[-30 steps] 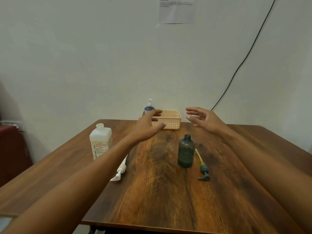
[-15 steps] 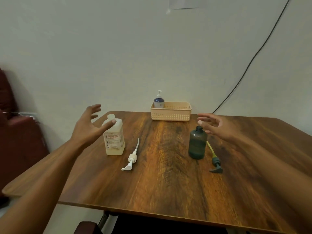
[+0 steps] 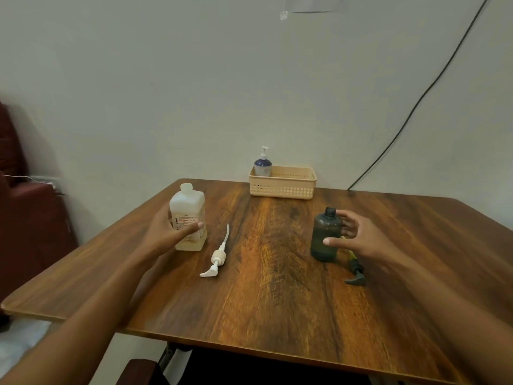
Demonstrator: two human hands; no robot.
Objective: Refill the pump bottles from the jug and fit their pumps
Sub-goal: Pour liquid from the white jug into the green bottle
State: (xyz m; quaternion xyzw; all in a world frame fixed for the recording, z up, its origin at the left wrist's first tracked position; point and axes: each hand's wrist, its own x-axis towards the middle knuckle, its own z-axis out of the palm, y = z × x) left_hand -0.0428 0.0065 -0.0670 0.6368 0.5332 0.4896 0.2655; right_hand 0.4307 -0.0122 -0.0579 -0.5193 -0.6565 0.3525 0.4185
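A translucent white jug (image 3: 188, 207) with no cap stands at the left of the wooden table (image 3: 277, 301). My left hand (image 3: 166, 234) wraps around it, thumb across the label and fingers behind. A white pump (image 3: 218, 258) lies just right of the jug. At the right stands a dark green bottle (image 3: 324, 229) with an open neck. My right hand (image 3: 358, 237) cups around it, fingers spread behind and thumb at its front. A green pump with a yellow tube (image 3: 356, 273) lies beside the bottle, partly under that hand.
A beige basket (image 3: 283, 187) sits at the table's far edge with a blue-and-white pump bottle (image 3: 263, 163) in its left end. A black cable (image 3: 416, 107) runs down the wall. Dark red furniture (image 3: 30, 218) stands to the left.
My left hand dropped from above the jug and closed around it. My right hand slid forward and lower around the green bottle. The view shifted slightly left and closer.
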